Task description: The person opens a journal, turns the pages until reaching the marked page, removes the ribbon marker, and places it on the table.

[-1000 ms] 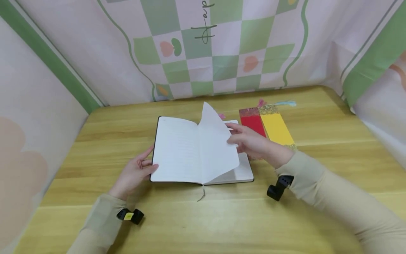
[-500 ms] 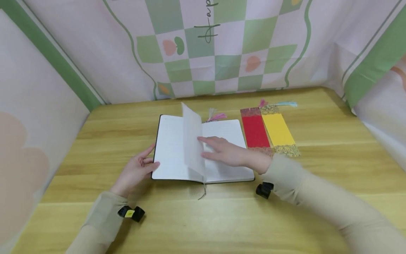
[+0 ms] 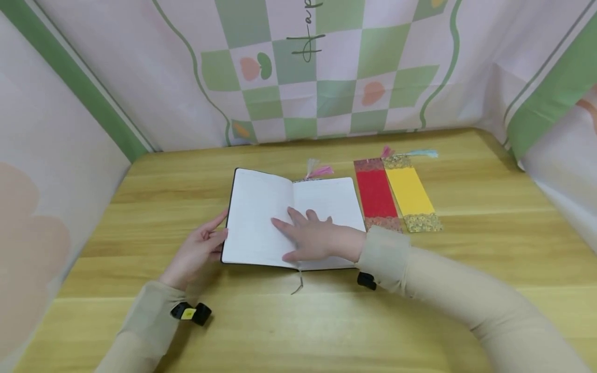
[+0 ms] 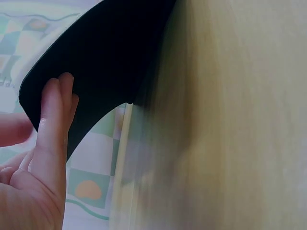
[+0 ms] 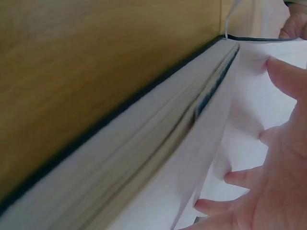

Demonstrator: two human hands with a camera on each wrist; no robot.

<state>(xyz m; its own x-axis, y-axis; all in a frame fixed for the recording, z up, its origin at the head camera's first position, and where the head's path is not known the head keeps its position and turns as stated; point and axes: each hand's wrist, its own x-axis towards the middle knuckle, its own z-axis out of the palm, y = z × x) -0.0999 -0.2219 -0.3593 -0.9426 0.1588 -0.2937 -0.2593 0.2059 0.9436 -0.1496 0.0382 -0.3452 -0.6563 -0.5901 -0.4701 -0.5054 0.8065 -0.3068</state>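
Observation:
An open notebook (image 3: 254, 212) with white pages and a dark cover lies on the table, its left side raised. My left hand (image 3: 193, 254) holds that left edge, the fingers (image 4: 53, 120) behind the black cover and the thumb towards the page. My right hand (image 3: 317, 238) spreads its fingers over the pages near the centre fold. In the right wrist view its fingertips (image 5: 268, 62) touch the left page. A dark bluish strip (image 5: 211, 98) shows between the pages there. From the notebook's top edge stick out a pink tassel (image 3: 322, 170) and a pale one.
Right of the notebook lie a red bookmark (image 3: 377, 194) and a yellow bookmark (image 3: 410, 190), both with patterned ends and tassels. A grey ribbon (image 3: 300, 282) hangs from the spine onto the wooden table (image 3: 280, 331). A checked curtain (image 3: 336, 62) stands behind the table.
My right hand has turned a page over from right to left and moved left onto the fold. The page now lies flat on the left side. My left hand keeps its hold.

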